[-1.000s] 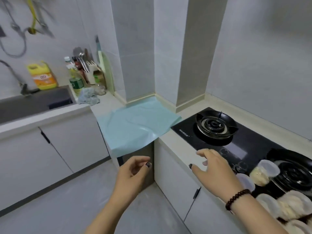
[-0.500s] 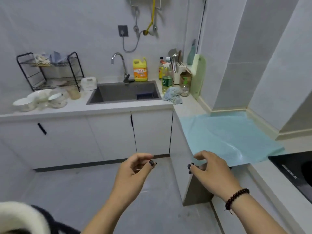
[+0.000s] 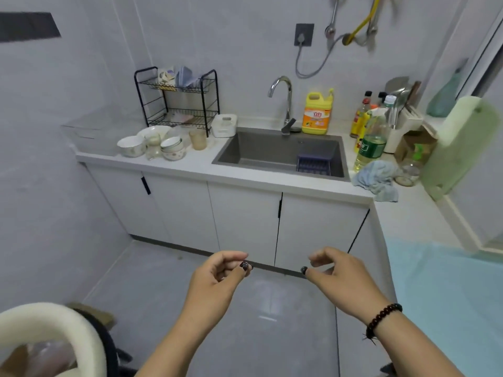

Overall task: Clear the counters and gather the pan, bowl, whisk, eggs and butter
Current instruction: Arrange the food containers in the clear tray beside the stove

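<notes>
The view has swung left from the stove to the sink (image 3: 280,156). The right hand (image 3: 337,278) has left the table edge; both hands now hang over the floor (image 3: 152,281), holding nothing.

The one piece of writing that can be read is on the yellow detergent jug (image 3: 317,113), which stands on the counter (image 3: 196,165) behind the sink (image 3: 261,153), just right of the tap (image 3: 283,102). Its orange label carries two large red Chinese characters, 立白, on a white patch. Smaller print below them is too blurred to read. The green bottle (image 3: 371,144) right of the sink has a green label band, but its lettering cannot be read. The other bottles and the cardboard box (image 3: 413,144) show no legible text.
</notes>
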`<state>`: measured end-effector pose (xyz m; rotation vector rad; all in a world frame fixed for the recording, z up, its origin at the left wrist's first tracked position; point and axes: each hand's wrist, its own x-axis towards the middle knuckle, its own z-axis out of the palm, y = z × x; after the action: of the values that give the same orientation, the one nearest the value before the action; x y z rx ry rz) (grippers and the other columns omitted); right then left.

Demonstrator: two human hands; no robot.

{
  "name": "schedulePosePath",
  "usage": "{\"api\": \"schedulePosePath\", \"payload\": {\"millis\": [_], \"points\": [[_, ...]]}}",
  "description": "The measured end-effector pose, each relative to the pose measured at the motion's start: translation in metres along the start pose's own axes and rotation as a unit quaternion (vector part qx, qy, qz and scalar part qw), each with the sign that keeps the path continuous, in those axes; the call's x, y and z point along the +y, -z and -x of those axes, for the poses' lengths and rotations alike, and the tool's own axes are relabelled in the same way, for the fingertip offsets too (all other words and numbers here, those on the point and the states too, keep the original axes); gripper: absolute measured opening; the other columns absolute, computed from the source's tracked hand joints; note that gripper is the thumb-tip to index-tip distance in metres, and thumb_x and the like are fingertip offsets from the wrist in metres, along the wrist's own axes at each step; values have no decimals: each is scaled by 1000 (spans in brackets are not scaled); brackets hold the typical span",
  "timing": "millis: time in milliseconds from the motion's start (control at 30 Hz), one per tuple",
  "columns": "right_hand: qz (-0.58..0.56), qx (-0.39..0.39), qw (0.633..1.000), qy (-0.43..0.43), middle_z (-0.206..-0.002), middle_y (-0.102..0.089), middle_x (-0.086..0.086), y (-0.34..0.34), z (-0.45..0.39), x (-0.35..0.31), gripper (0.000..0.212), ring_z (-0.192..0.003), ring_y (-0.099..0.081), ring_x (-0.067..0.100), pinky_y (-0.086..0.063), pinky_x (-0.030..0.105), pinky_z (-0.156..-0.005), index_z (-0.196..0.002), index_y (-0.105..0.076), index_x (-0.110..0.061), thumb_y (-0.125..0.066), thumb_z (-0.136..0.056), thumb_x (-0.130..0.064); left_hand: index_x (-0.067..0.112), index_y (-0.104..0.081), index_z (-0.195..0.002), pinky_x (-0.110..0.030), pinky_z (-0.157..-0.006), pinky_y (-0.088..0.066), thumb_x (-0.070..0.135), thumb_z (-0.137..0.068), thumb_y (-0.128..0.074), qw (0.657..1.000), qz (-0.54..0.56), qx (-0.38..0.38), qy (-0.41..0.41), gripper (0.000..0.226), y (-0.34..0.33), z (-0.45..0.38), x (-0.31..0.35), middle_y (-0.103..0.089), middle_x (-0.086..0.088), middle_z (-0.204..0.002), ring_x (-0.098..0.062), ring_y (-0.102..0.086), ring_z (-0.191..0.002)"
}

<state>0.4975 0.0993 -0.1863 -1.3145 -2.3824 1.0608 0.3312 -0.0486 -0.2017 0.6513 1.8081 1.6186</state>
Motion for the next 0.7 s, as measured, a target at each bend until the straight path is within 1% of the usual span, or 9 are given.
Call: {"api": "schedulePosePath", "payload": {"millis": [67, 133, 200, 300, 400, 467, 533, 633, 700], "points": [[-5, -12, 1000, 16, -104, -61, -16, 6, -40, -10, 22, -83, -58, 1, -43, 17, -72, -104, -61, -28, -65, -85, -37, 15, -71, -95, -14, -71, -52, 3, -87, -66, 1000, -4, 14, 4, 15, -3, -29, 5, -74, -11, -86, -18, -71, -86], [-8, -24, 999, 33, -101, -61, -18, 9, -78, -21, 20, -80, -57, 0, -41, 12, -66, -103, -61, -28, -65, -85, -37, 13, -71, -95, -15, -71, -52, 2, -87, -66, 999, -1, 35, 9, 15, -4, -55, 11, -74, -12, -86, -21, -71, -87], [-16, -43, 998, 50, -97, -61, -18, 6, -114, -33, 19, -80, -57, 1, -39, 9, -63, -102, -61, -28, -66, -85, -35, 12, -71, -96, -14, -71, -52, 1, -87, -65, 998, 8, 64, 13, 16, 1, -79, 14, -74, -11, -85, -19, -71, -85], [-26, -76, 995, 67, -93, -61, -17, -8, -155, -55, 15, -79, -57, 3, -40, 11, -62, -99, -62, -27, -66, -85, -31, 11, -70, -97, -11, -69, -51, -1, -89, -62, 993, 20, 110, 32, 17, 24, -103, 16, -75, -9, -84, -12, -72, -81], [-35, -119, 989, 82, -90, -62, -15, -33, -189, -81, 11, -77, -59, 5, -42, 12, -61, -95, -64, -26, -66, -85, -28, 15, -70, -97, -19, -73, -51, 1, -91, -60, 984, 30, 165, 54, 18, 64, -125, 12, -76, -4, -85, -10, -72, -82], [-30, -145, 985, 91, -89, -63, -15, -55, -212, -100, 10, -78, -61, 7, -43, 13, -63, -94, -64, -26, -65, -85, -25, 18, -70, -97, -24, -77, -48, 3, -92, -59, 977, 36, 201, 66, 19, 95, -140, 7, -77, -1, -84, -12, -72, -85], [-23, -168, 980, 104, -91, -63, -14, -77, -233, -124, 9, -77, -61, 7, -44, 13, -61, -95, -64, -26, -64, -86, -23, 18, -70, -97, -27, -79, -48, 4, -92, -60, 969, 50, 228, 82, 18, 126, -156, 3, -77, -2, -85, -15, -72, -87], [-19, -187, 974, 128, -92, -63, -13, -118, -267, -172, 10, -71, -59, 4, -43, 10, -56, -95, -63, -27, -62, -87, -22, 16, -70, -98, -31, -82, -49, 2, -92, -60, 963, 55, 246, 95, 18, 179, -189, -3, -77, -3, -86, -20, -71, -90], [-26, -194, 971, 134, -94, -64, -11, -139, -284, -203, 9, -73, -59, 4, -41, 10, -57, -94, -62, -27, -61, -87, -22, 16, -70, -98, -35, -87, -50, 3, -91, -59, 961, 44, 251, 109, 19, 209, -209, -3, -77, -2, -86, -20, -71, -92]]}}
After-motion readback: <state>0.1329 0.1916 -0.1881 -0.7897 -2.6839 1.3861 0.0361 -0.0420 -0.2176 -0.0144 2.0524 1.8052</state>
